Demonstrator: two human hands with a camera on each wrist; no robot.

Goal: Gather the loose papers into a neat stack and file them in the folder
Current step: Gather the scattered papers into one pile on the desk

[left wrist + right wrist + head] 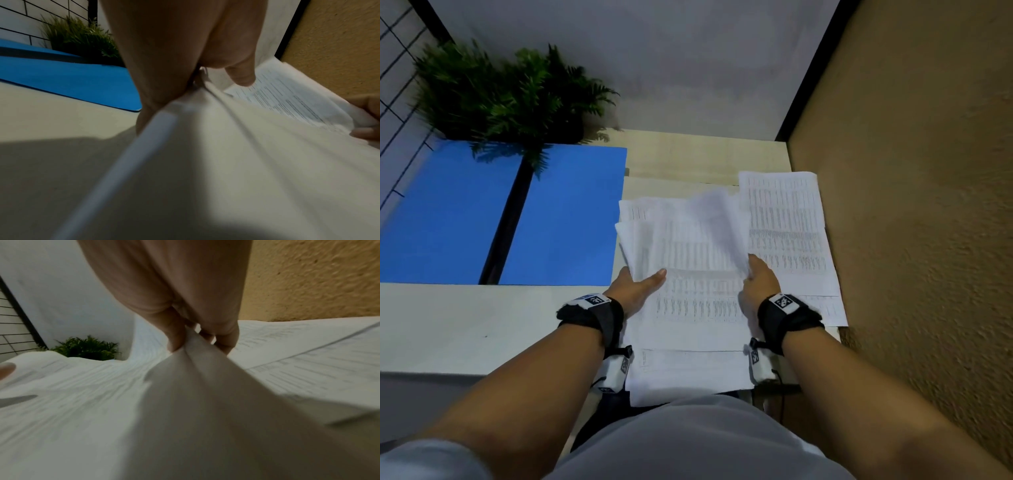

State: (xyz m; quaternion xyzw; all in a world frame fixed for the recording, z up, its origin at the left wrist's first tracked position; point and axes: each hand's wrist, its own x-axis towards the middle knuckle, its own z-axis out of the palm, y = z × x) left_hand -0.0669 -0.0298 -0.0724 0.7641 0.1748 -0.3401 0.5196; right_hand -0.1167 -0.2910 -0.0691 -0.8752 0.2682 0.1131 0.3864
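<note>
Several white printed papers point(698, 301) lie overlapping on the right half of the desk, some hanging over its near edge. My left hand point(635, 286) grips the left edge of a few sheets, thumb on top point(242, 76). My right hand point(758, 277) pinches a curling sheet point(719, 222) that lifts off the pile; the pinch shows in the right wrist view point(193, 340). One more printed sheet point(787, 233) lies flat to the right by the wall. The blue folder point(565, 219) lies open and flat on the desk's left, a dark spine down its middle.
A green potted plant point(510, 96) stands at the back left, its fronds over the folder's top. A tan textured wall point(921, 205) runs close along the right of the pale desk point(465, 325). A wire grid panel point(397, 68) is at far left.
</note>
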